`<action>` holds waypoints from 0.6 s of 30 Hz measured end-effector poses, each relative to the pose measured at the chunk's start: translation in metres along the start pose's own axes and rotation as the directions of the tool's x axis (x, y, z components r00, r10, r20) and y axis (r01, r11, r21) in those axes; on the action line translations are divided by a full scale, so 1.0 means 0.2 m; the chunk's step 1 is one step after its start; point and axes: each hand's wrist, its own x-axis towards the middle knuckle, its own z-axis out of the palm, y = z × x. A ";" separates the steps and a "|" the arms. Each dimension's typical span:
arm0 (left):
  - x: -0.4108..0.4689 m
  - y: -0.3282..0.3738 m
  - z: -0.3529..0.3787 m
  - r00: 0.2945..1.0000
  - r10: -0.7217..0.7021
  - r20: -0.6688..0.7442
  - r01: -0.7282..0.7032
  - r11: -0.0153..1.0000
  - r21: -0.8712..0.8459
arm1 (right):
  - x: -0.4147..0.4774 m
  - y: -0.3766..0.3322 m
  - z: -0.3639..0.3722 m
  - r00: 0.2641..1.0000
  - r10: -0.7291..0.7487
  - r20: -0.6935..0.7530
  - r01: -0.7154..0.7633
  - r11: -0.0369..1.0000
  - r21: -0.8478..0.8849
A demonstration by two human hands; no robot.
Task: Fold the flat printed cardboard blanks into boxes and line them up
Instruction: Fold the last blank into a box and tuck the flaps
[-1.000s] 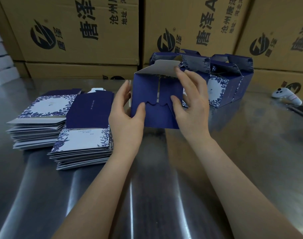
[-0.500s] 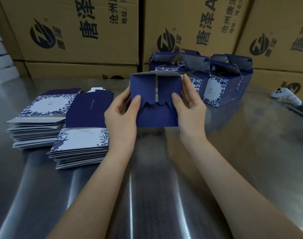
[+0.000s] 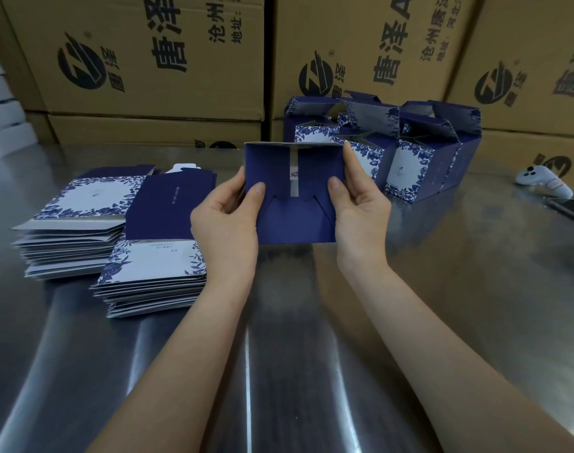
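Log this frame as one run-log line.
phase: flap folding; left hand: grips box; right hand: grips box; finished boxes: row behind; blanks: two stacks, left

brown cartons (image 3: 142, 103) | printed: 唐泽 | 沧州唐 | 地址: | round logo

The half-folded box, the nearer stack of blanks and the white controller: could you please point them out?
half-folded box (image 3: 295, 220), head view, its dark lower flap.
nearer stack of blanks (image 3: 155, 263), head view, top blank's white panel.
white controller (image 3: 545, 184), head view, its body.
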 end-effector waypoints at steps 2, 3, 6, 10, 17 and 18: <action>0.00 0.00 0.00 1.000 0.005 -0.002 -0.005 1.000 0.007 | 0.00 0.01 0.00 1.000 0.001 -0.008 -0.001 1.000 -0.010; 0.00 0.00 0.00 1.000 0.007 -0.004 -0.007 1.000 0.010 | 0.00 0.01 0.00 1.000 0.002 -0.010 -0.002 1.000 -0.011; 0.00 0.00 0.00 1.000 0.006 -0.008 -0.006 1.000 0.004 | -0.01 0.00 0.00 1.000 0.000 -0.004 0.000 1.000 -0.005; 0.00 0.01 0.00 1.000 0.007 -0.002 -0.007 1.000 0.013 | -0.01 -0.02 0.00 0.999 -0.026 0.030 0.026 1.000 -0.009; -0.02 0.03 0.00 0.999 0.020 0.025 -0.020 1.000 0.018 | -0.01 -0.05 -0.02 0.978 -0.150 0.144 0.174 0.971 -0.167; -0.02 0.03 0.01 0.999 0.025 0.029 -0.026 0.999 0.021 | 0.00 -0.04 -0.02 0.970 -0.174 0.168 0.208 0.955 -0.213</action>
